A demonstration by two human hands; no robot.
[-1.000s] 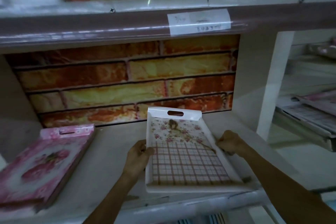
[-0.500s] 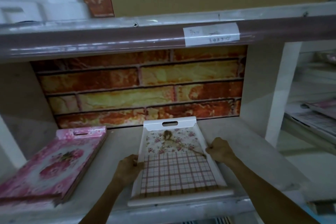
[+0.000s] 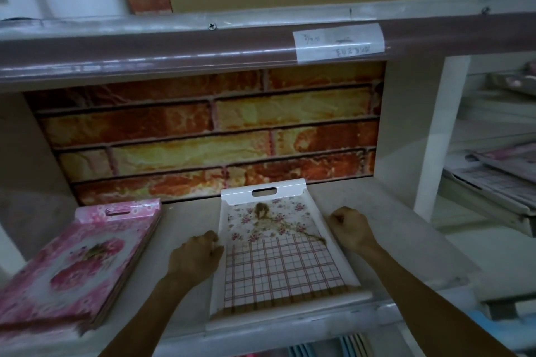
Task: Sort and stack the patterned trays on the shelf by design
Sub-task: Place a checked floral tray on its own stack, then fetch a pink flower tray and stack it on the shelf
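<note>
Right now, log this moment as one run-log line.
left hand at plaid tray left rim | right hand at right rim | tray flat on shelf | pink stack to its left, apart

Person, two limbs in view. Left hand (image 3: 195,255): bare, no ring, watch or glove visible. Right hand (image 3: 349,226): bare, likewise unadorned. Forearms: both uncovered to the frame's lower edge; no sleeve, cuff or band showing on either.
</note>
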